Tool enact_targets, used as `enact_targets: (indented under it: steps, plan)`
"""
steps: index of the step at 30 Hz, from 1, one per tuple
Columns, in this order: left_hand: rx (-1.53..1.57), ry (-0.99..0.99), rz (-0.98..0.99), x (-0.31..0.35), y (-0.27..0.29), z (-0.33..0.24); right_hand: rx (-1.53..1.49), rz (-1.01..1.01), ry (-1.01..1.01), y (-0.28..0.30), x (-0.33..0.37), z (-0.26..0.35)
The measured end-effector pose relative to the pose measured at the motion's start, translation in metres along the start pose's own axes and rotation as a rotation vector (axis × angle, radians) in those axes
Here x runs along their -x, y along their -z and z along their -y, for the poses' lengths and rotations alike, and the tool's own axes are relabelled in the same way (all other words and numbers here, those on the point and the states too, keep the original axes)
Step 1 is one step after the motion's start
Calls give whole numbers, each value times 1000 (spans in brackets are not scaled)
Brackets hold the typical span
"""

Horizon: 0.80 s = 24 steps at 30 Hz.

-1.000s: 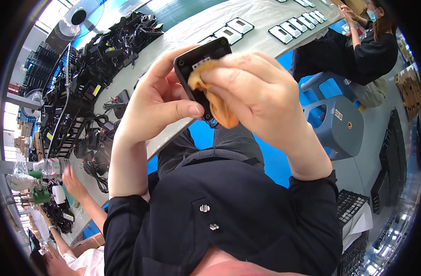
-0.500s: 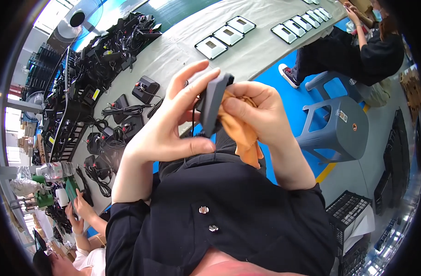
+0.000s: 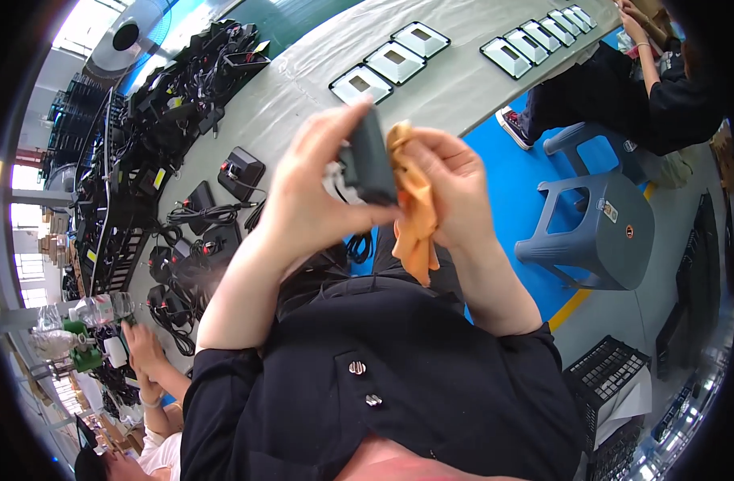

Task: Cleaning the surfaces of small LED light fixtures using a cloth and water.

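Held in front of my body is a dark grey, flat, box-shaped device, seen nearly edge-on and blurred by motion. My left hand grips it by its edges, fingers at the top and thumb at the bottom. A black cable hangs in a loop below it. My right hand pinches an orange cloth just right of the device, and the cloth's loose end dangles down. Whether the cloth touches the device is hard to tell.
Several black devices with coiled cables lie on the left of the table; white-faced square lamps stand farther along. A grey-blue stool and black crate are at right. Co-workers sit at far right and lower left.
The device has tilted in my left hand, and its fingers have closed in round the edges. My right hand has drawn the cloth slightly away from its face. The lower-left co-worker's hands have moved.
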State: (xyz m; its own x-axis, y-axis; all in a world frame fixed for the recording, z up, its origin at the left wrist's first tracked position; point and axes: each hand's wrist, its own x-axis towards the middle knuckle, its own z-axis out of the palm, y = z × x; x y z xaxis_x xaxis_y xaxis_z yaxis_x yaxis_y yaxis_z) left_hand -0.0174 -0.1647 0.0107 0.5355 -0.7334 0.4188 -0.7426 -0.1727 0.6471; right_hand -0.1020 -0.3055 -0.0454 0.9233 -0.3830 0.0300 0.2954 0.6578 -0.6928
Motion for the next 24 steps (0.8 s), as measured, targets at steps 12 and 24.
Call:
enact_targets:
  steps: [12, 24]
  plan:
    - [-828, 426, 432, -113, -30, 67, -34, -195, 75, 65, 0, 26]
    - [-797, 464, 549, -120, -26, 85, -21, -113, -74, 63, 1, 31]
